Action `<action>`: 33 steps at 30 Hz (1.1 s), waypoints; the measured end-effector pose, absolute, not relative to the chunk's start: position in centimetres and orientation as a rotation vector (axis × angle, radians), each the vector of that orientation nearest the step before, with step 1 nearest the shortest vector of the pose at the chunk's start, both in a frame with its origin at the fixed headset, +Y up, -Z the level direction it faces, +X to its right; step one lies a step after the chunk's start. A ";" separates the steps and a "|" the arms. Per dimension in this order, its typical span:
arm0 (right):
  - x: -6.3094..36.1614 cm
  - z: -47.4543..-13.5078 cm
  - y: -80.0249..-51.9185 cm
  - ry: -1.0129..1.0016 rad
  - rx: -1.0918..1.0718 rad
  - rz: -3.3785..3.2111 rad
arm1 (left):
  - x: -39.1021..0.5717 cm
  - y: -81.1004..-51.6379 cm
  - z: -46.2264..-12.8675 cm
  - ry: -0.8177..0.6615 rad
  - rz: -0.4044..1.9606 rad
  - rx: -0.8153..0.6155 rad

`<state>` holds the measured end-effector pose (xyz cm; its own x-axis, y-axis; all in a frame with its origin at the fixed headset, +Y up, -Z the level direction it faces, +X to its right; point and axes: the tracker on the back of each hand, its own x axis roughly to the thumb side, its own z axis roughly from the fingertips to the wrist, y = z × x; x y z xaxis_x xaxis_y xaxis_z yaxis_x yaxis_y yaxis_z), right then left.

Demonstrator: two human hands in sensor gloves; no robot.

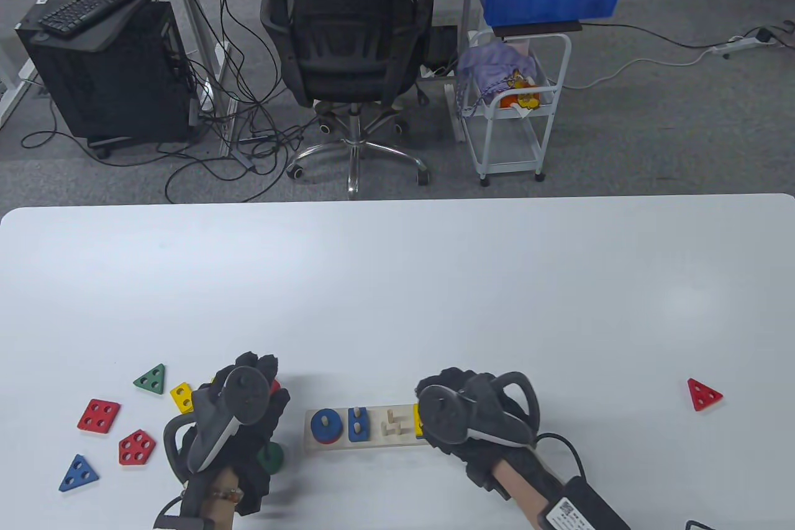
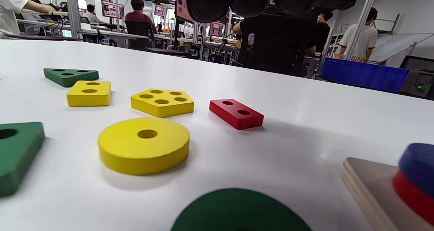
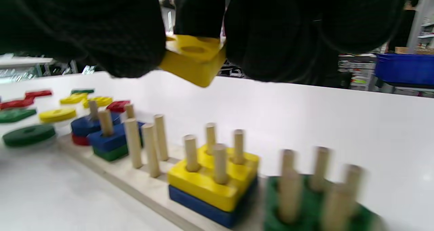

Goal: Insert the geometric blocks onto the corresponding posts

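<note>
Yellow block (image 3: 195, 56) pinched in right hand (image 1: 463, 415) fingers, tilted, above the board (image 3: 142, 187); three bare posts (image 3: 147, 144) lie below and left of it; left hand (image 1: 239, 409) hovers near green disc (image 2: 237, 210), grip unclear.

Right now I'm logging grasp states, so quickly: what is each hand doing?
Left hand: hangs over loose blocks; whether it holds anything cannot be told.
Right hand: grips a yellow block above the peg board.
</note>
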<state>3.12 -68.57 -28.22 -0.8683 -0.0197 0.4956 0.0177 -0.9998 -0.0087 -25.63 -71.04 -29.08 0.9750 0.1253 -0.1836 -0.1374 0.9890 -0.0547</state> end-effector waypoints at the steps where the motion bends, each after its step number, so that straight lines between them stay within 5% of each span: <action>1: 2.2 -28.3 -68.9 0.014 -0.819 -2.985 | -25.7 -71.0 -29.1 0.180 0.133 -0.066; 8: -1.5 -28.9 -71.3 -0.022 -0.862 -2.890 | -25.6 -71.0 -29.1 0.175 0.137 -0.073; 33: -1.9 -28.8 -71.7 -0.069 -0.823 -2.869 | -25.4 -71.1 -29.1 0.169 0.126 -0.086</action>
<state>-1.91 -71.70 -28.84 -0.8367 -0.1367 0.5303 0.1621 -0.9868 0.0014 -25.37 -71.14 -29.06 0.9777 0.1181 -0.1734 -0.1327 0.9883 -0.0747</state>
